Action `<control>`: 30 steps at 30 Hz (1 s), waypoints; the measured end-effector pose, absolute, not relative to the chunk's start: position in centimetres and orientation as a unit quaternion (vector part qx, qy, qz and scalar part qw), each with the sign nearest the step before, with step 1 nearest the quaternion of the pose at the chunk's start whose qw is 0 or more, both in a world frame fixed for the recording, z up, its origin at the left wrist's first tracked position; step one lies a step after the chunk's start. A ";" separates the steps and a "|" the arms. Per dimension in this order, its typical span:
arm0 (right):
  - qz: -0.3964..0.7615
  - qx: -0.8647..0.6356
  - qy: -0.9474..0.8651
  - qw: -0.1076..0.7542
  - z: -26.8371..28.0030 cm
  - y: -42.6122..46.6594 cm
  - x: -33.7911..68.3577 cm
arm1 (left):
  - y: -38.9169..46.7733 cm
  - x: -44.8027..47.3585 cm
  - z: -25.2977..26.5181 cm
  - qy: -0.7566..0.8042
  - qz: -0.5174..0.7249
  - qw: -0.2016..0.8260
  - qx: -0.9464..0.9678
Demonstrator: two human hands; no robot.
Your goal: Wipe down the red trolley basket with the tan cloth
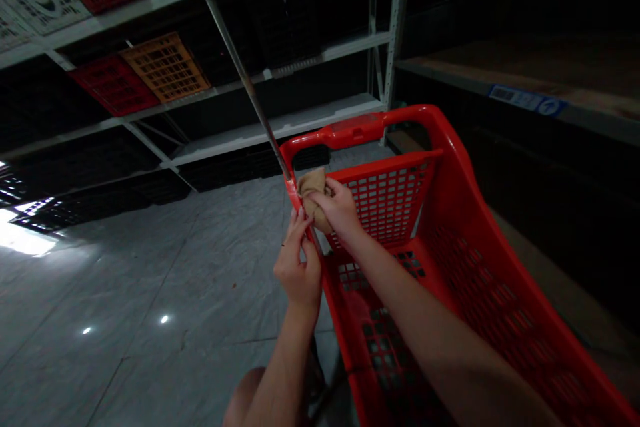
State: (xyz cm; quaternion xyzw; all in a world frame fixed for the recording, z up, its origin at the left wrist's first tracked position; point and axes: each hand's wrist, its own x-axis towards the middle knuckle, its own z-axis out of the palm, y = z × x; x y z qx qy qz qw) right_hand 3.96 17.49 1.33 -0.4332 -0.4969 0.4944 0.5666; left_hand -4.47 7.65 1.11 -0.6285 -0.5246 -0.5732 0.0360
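Observation:
My right hand (343,210) is closed on a folded tan cloth (314,195). The cloth presses against the upper left corner of a red plastic shopping cart (453,147), just below the handle (357,130). My left hand (301,263) lies along the cart's left rim, right below the cloth. Its fingers are stretched out and touch the rim; a thin dark ring shows on one of them. A metal pole (245,80) rises from the cart's corner beside the cloth. My right forearm crosses over the cart's basket and hides part of its grid floor.
Metal shelving (340,50) stands behind the cart, with a yellow crate (167,67), a red crate (115,85) and several darker ones. A dark shelf (525,90) with a blue-and-white label runs along the right. Grey tile floor (150,280) spreads out at left.

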 end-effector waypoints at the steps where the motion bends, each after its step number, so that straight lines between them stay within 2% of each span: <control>1: 0.485 -0.423 -0.506 0.575 2.5 17.9 4.1 | 7.7 -4.4 1.0 -0.528 -0.576 0.030 -0.624; 10: 0.356 -0.319 -0.658 0.582 5.7 17.0 4.3 | 8.1 -4.3 0.6 -0.557 -0.581 0.014 -0.593; 14: 0.267 -0.332 -0.732 0.532 7.6 20.1 3.1 | 8.2 -4.5 0.7 -0.535 -0.574 0.039 -0.618; 18: 0.203 -0.344 -0.794 0.458 7.0 21.1 4.1 | 8.5 -4.9 1.2 -0.460 -0.577 0.094 -0.669; 22: 0.110 -0.385 -0.839 0.368 6.8 20.8 7.5 | 9.0 -5.5 1.7 -0.356 -0.577 0.065 -0.732; 26: -0.027 -0.429 -0.857 0.285 8.1 21.6 12.0 | 9.3 -5.8 2.4 -0.328 -0.502 0.040 -0.799; 30: -0.102 -0.545 -0.788 0.266 8.8 23.0 17.1 | 10.0 -5.9 2.8 -0.315 -0.449 0.063 -0.834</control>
